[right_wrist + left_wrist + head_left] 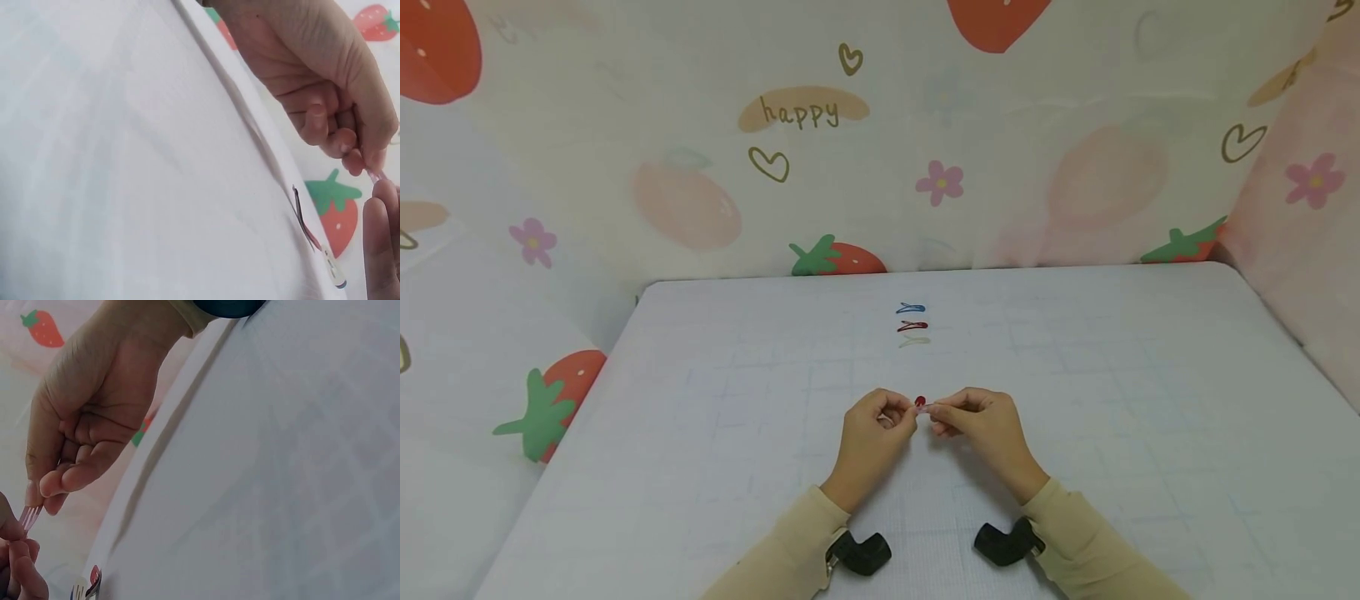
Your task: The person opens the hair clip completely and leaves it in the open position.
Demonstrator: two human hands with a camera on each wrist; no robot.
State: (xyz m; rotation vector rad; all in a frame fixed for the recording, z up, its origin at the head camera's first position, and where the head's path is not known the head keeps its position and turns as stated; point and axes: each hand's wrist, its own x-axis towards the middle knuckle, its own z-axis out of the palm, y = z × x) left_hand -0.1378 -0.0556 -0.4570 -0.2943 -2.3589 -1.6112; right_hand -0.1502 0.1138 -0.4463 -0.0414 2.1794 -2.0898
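Here, small pink clip (pixel 30 519), pale-striped, pinched by both hands (pixel 876 446) (pixel 990 437)

White tabletop (pixel 760 467) offers passage along the outer sides of a left hand (pixel 874 446) and a right hand (pixel 991 437), whose fingertips block the gap between them at a pink clip (pixel 30 518). Ahead, a pale clip (pixel 918 340), a red clip (pixel 919 325) and a blue clip (pixel 917 308) obstruct the middle, and a backdrop (pixel 985 108) bars the far edge. Black wrist devices (pixel 865 556) narrow the space between the sleeves (pixel 782 546).
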